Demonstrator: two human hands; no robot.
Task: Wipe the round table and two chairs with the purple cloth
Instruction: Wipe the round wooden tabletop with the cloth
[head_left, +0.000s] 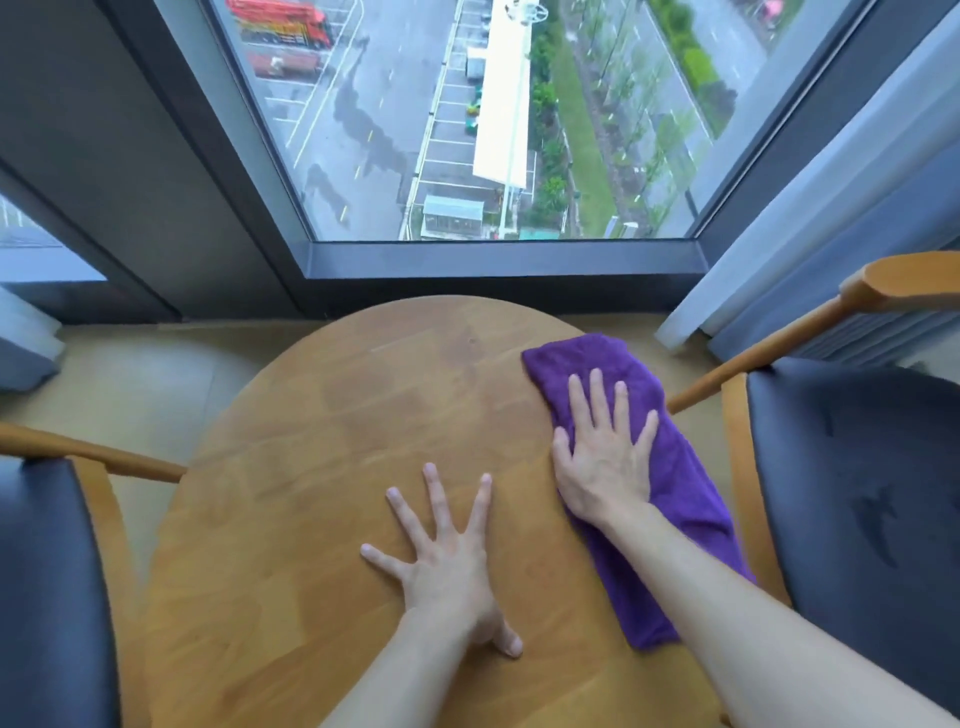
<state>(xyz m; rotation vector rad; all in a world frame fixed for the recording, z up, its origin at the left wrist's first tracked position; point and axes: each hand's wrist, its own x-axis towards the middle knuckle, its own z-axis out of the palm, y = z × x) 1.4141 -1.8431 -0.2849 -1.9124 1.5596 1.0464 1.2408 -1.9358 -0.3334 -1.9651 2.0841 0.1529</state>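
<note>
The round wooden table (311, 493) fills the middle of the view. A folded purple cloth (680, 483) lies along its right side, reaching from the far right rim toward me. My right hand (605, 457) presses flat on the cloth with straight, spread fingers. My left hand (441, 561) rests flat on the bare wood near the table's centre, fingers splayed. One chair with a dark seat and wooden frame (857, 493) stands at the right. The other chair (47, 587) stands at the left.
A large window (467, 119) with a dark frame rises just behind the table, looking down on a street. Pale curtains (810, 218) hang at the right behind the chair's armrest. Tan floor (156, 384) shows at the left between the table and wall.
</note>
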